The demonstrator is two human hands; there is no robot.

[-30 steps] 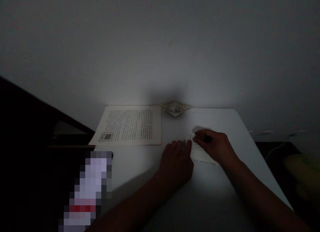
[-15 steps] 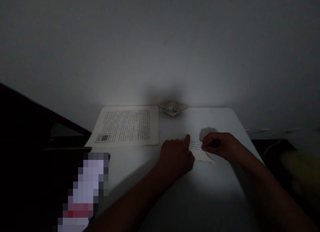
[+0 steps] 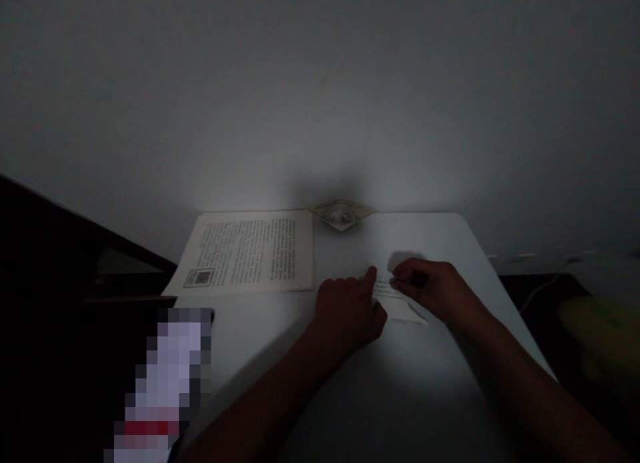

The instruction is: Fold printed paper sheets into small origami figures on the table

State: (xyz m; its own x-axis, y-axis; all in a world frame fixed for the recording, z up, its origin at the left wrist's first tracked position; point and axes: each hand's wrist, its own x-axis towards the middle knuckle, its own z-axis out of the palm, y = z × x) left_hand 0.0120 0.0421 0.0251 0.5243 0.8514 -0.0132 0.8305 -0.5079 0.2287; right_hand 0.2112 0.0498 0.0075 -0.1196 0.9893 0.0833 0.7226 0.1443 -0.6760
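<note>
A small piece of printed paper (image 3: pixel 400 308) lies on the white table, partly covered by my hands. My left hand (image 3: pixel 347 310) rests on its left side, holding it down with the index finger stretched along that edge and the other fingers curled. From the right, my right hand (image 3: pixel 435 286) pinches the paper's upper right edge between thumb and fingertips. Dim light hides the exact fold and the undersides of both hands.
A larger printed sheet (image 3: pixel 250 253) with a square code lies at the table's back left. Beside it, against the wall, stands a folded paper holder (image 3: pixel 341 216) with something pale inside. A blurred-out phone-like object (image 3: pixel 165 376) is at the left edge of the white table (image 3: pixel 400 396).
My right hand has moved slightly up and left along the paper's edge, baring more print. My left hand stays on the paper. The whole view has shifted a little.
</note>
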